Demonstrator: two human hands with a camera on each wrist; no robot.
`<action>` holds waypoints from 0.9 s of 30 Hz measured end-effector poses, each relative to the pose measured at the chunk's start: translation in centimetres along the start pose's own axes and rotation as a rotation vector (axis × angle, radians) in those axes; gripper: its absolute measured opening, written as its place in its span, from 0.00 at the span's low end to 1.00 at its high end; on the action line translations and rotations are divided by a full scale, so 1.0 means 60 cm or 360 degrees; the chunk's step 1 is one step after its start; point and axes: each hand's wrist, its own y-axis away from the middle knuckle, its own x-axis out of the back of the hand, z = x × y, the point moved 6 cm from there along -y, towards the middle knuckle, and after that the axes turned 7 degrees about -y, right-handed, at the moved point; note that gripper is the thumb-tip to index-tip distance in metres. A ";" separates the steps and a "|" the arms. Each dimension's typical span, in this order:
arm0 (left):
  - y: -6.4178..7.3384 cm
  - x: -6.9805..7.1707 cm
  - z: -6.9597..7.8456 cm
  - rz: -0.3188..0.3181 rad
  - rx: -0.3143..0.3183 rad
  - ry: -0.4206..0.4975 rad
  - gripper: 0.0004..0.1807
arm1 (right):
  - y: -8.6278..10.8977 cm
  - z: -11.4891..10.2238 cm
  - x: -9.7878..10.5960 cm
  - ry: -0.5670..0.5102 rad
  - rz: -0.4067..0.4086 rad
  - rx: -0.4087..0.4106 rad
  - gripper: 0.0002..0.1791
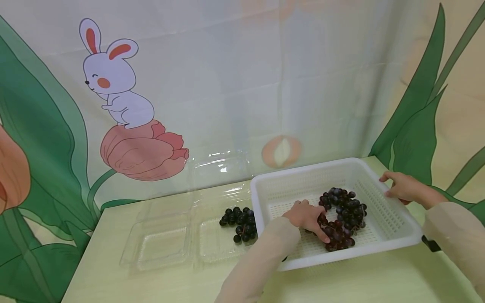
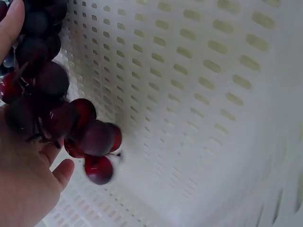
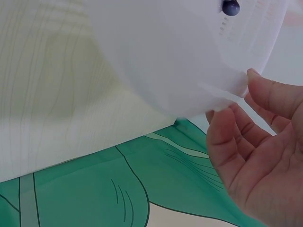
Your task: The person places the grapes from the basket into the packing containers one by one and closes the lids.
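A white perforated plastic basket (image 1: 310, 170) holds bunches of dark grapes. My left hand (image 1: 306, 216) reaches inside it and grips a bunch of reddish-purple grapes (image 1: 337, 236). In the left wrist view, thumb and fingers lie around this bunch, with several grapes hanging past the fingertips. A darker bunch of grapes (image 1: 352, 210) lies beside it on the basket floor. At the basket's right side, my right hand (image 1: 403, 187) pinches the rim between thumb and fingers, as the right wrist view shows. The basket's right end looks raised off the table there.
Left of the basket, black grapes (image 1: 236, 216) sit in an open clear plastic box (image 1: 212, 240). Another open clear box (image 1: 163, 248) stands further left. Both are on a pale wood-grain table (image 1: 98, 269). Behind hangs a printed curtain (image 1: 212, 84) with a rabbit and leaves.
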 end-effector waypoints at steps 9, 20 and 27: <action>0.001 -0.005 0.001 -0.0070 -0.0025 0.0131 0.46 | -0.001 0.001 0.001 0.0017 -0.0009 0.0002 0.24; -0.003 -0.011 0.003 -0.0107 -0.0035 0.0203 0.46 | -0.002 0.000 0.000 0.0003 -0.0006 0.0007 0.23; -0.003 -0.014 0.005 -0.0119 -0.0055 0.0237 0.46 | -0.003 0.006 0.000 0.0004 -0.0012 0.0018 0.23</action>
